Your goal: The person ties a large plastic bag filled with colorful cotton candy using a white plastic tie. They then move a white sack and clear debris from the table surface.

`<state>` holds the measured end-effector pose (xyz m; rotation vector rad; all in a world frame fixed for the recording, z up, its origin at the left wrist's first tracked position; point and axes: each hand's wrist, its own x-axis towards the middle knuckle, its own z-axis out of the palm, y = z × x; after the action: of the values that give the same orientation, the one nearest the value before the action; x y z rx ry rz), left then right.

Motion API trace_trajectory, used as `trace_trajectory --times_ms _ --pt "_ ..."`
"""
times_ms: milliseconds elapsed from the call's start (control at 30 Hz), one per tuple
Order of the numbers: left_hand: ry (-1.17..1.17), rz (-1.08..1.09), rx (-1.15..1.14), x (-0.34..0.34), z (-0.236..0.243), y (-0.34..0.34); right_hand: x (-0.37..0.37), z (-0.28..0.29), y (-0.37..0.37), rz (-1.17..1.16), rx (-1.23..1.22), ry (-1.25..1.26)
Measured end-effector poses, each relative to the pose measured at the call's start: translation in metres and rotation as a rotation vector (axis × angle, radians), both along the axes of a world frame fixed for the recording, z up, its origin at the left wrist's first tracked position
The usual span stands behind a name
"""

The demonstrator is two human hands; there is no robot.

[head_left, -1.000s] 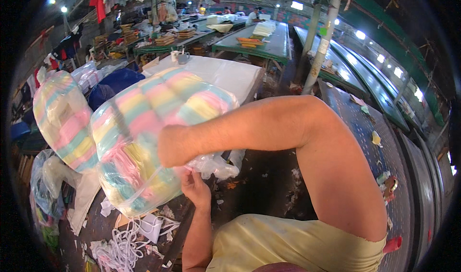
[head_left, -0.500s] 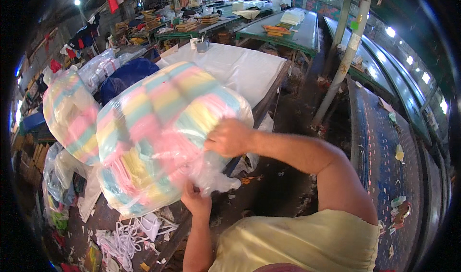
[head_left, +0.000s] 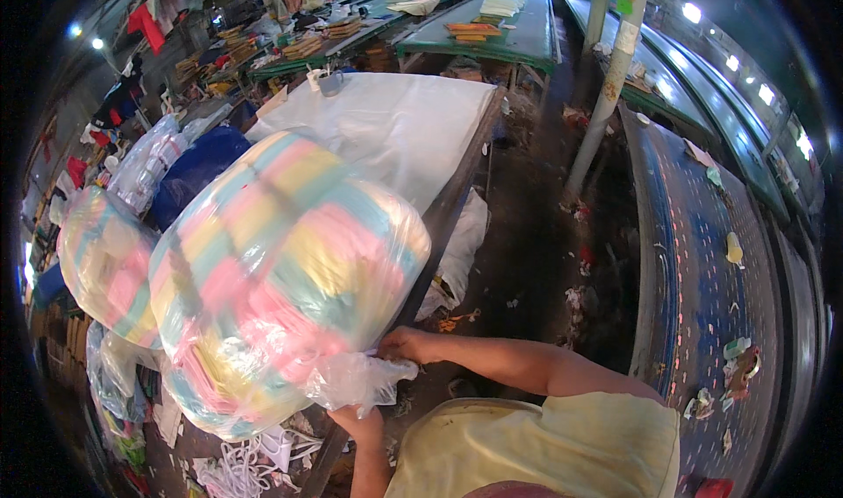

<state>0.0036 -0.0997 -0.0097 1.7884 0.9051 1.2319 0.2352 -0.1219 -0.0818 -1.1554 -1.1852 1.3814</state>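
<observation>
A big clear plastic bag (head_left: 263,261), packed with folded cloth in pink, yellow and pale blue-green, fills the left middle of the head view. Its gathered mouth (head_left: 356,380) points toward me, loose and crumpled. My right hand (head_left: 406,346) is closed at the right side of that neck, pinching the plastic. Under the mouth, my left hand (head_left: 358,421) grips it from below, its fingertips partly covered by the film. A second bag of the same striped cloth (head_left: 110,265) leans beside the first, on its left.
Behind the bag lies a table with a white sheet (head_left: 395,129), bearing a grey mug (head_left: 331,83). White straps (head_left: 241,467) and scraps lie near the front left. A slanting post (head_left: 606,103) and a long blue printing table (head_left: 702,278) stand to the right.
My right hand has come down from the bag's side to its gathered neck. The left hand stays under the mouth. The whole view has shifted a little.
</observation>
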Motion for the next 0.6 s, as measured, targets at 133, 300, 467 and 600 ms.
trace_trajectory --times_ms 133,300,467,600 --pt "-0.323 -0.104 -0.755 -0.003 0.020 0.001 -0.027 -0.017 0.005 0.323 -0.408 0.988" --pt "-0.329 -0.260 -0.560 -0.008 0.013 0.037 -0.093 -0.046 0.013 0.262 -0.248 1.160" --pt "-0.262 -0.248 -0.370 -0.020 0.012 0.025 -0.111 -0.036 0.023 0.023 -0.140 0.924" --pt "-0.354 -0.387 -0.423 -0.021 0.037 0.022 -0.122 -0.037 0.016 -0.192 -0.063 0.684"
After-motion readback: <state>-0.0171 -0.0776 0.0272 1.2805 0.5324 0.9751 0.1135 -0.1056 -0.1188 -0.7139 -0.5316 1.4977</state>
